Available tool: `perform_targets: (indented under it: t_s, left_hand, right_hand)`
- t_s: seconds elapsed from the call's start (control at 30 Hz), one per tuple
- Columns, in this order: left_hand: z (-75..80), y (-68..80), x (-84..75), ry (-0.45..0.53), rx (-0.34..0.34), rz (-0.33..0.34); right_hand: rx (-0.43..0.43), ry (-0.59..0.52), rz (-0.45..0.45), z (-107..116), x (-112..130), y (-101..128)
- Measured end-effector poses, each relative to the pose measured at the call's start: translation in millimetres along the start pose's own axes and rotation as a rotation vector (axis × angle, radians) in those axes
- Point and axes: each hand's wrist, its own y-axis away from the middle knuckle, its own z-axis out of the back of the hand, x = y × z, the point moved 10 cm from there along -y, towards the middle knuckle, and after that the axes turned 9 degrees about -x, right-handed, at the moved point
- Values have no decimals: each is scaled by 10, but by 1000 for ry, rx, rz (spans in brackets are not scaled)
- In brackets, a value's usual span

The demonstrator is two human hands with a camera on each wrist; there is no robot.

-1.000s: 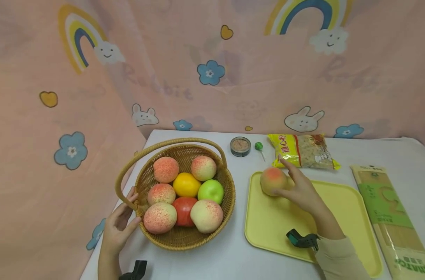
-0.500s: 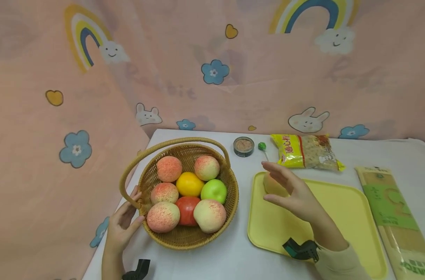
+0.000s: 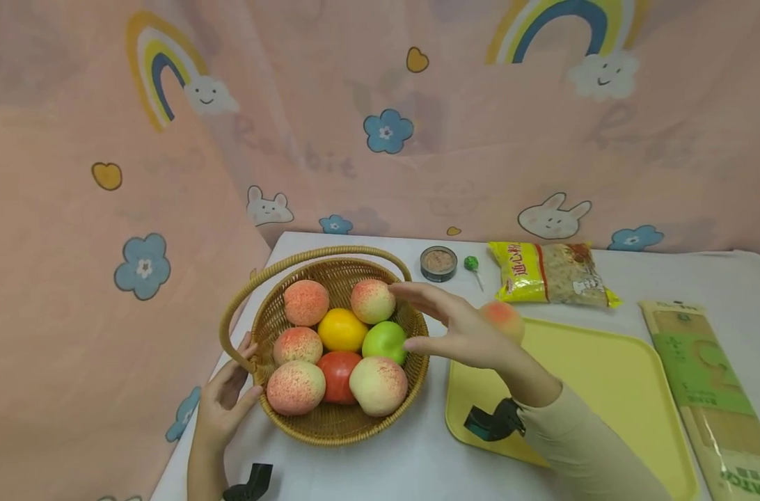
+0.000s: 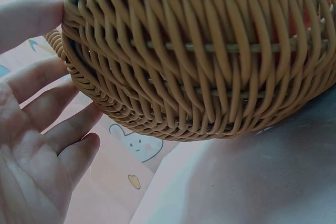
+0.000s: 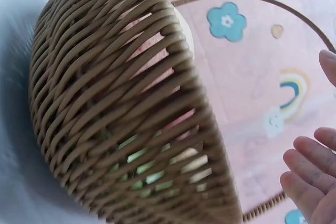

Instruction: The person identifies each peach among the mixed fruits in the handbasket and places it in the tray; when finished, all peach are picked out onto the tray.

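A wicker basket (image 3: 336, 431) with a tall handle holds several peaches (image 3: 296, 387), a yellow fruit (image 3: 342, 330), a green apple (image 3: 380, 341) and a round red fruit (image 3: 339, 376). At the basket's left side, the thumb and fingertips of my left hand (image 3: 220, 407) touch the rim near the handle's base; the left wrist view shows these fingers spread against the wicker. Over the right rim, my right hand (image 3: 458, 334) reaches with fingers extended and thumb apart, holding nothing, close to the upper right peach and the green apple. Another peach (image 3: 505, 320), partly covered by that hand, lies on the yellow tray (image 3: 593, 390).
Behind the tray lies a yellow-ended bag of pasta (image 3: 552, 273). Beside it are a green lollipop (image 3: 472, 264) and a small round can (image 3: 438, 264). A long pack of noodles (image 3: 699, 376) lies right of the tray. A pink printed cloth (image 3: 330, 167) hangs behind the table.
My right hand has left the peach on the tray and moved left to above the basket's right rim. My left hand stays at the basket's left side.
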Motion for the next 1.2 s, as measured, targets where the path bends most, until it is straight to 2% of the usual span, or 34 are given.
perform_targets:
  t_s: [0.4,0.6,0.77,1.0,1.2]
  left_hand:
    - [35,-5,7,-20,-13,13]
    - [50,-9,13,-30,-14,12]
    - [40,-20,22,-20,-6,6]
    - [14,-17,22,-22,-3,11]
    - [3,9,10,-13,-4,5]
  right_hand:
    - [135,-4,-10,-412,145,-702]
    - [177,69,-23,-631,140,-951]
    - [214,153,-90,-764,-3,-1119]
    - [283,107,-195,-901,-265,-1295]
    - [354,63,-235,-1015,-430,-1327]
